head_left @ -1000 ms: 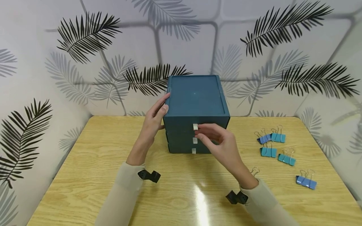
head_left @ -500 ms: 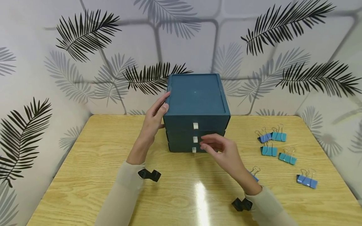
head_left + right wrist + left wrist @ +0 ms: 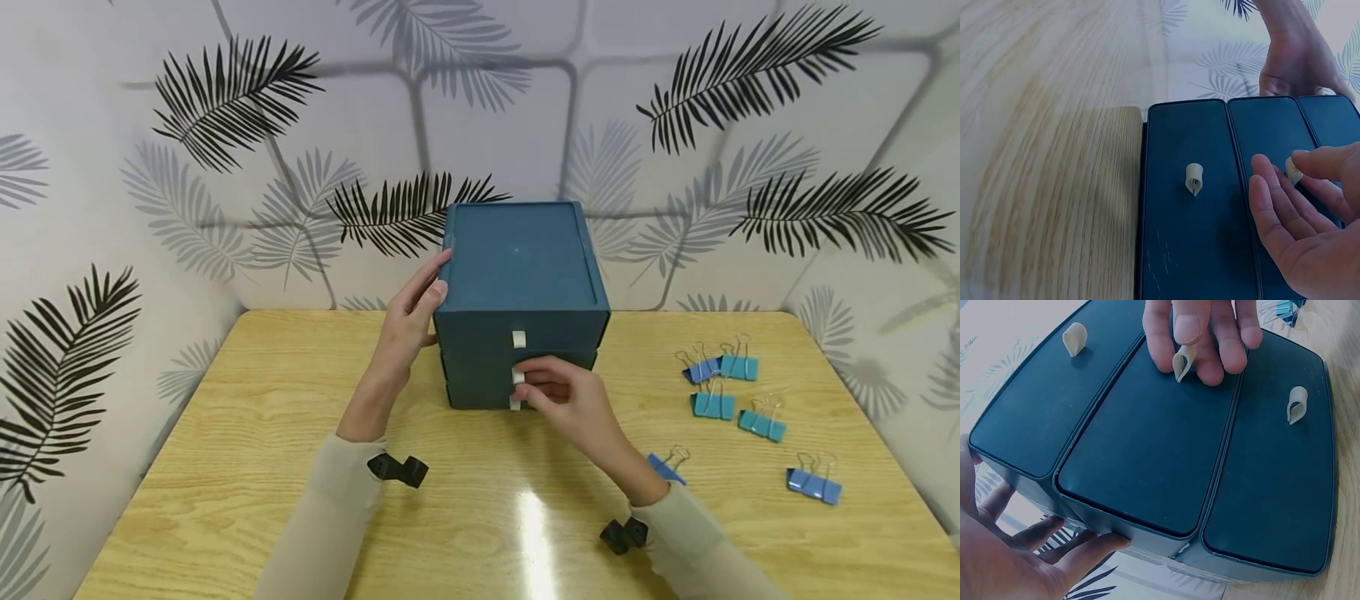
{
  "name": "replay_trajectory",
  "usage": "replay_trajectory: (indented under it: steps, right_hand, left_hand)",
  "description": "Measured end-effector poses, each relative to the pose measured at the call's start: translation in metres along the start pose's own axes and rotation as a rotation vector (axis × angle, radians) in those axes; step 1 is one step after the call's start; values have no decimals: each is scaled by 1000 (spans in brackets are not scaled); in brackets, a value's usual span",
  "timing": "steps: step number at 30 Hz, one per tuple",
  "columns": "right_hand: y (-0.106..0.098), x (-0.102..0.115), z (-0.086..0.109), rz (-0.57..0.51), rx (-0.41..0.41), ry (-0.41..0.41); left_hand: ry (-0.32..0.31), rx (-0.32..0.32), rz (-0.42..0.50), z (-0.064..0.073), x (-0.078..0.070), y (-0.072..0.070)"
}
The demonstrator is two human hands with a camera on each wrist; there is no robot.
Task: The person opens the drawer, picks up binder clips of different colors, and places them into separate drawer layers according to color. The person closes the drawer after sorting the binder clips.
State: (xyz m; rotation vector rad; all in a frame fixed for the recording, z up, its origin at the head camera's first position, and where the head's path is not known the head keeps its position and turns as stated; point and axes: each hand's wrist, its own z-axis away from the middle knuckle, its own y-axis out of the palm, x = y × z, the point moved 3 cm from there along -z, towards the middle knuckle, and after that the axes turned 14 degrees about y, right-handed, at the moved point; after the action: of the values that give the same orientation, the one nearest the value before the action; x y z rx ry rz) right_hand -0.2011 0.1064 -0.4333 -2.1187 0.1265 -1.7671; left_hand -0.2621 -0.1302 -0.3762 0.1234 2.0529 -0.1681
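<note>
A dark teal chest of drawers (image 3: pixel 517 258) stands at the back middle of the table in the head view. Each of its three drawer fronts bears a pale pull tab. My right hand (image 3: pixel 570 404) pinches the middle drawer's pull tab (image 3: pixel 1184 362) between thumb and fingers; in the right wrist view the thumb lies against it. The top drawer's tab (image 3: pixel 1075 339) and the bottom one (image 3: pixel 1194 179) are untouched. All the drawers look closed. With fingers extended, my left hand (image 3: pixel 405 329) rests against the chest's left side, its thumb near the top front edge.
Several binder clips lie to the right: a teal one (image 3: pixel 739 367), another teal one (image 3: pixel 712 406) and a blue one (image 3: pixel 814 486). One more blue clip (image 3: pixel 666 468) sits beside my right forearm. A patterned wall (image 3: pixel 495 125) rises behind the wooden table (image 3: pixel 247 433).
My right hand has left the top drawer's tab, moved down, and taken hold of the middle drawer's pull tab. The left hand has stayed on the chest's side.
</note>
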Motion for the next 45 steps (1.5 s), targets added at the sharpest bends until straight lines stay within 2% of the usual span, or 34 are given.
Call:
replay_trajectory:
  steps: [12, 23, 45]
  right_hand:
    - [2, -2, -2, -23, 1, 28]
    - [4, -8, 5, -8, -16, 11]
    - [14, 3, 50, -45, -5, -10]
  left_hand:
    - [4, 3, 6, 3, 2, 2]
    - [1, -3, 1, 5, 4, 3]
    - [23, -10, -1, 0, 1, 1]
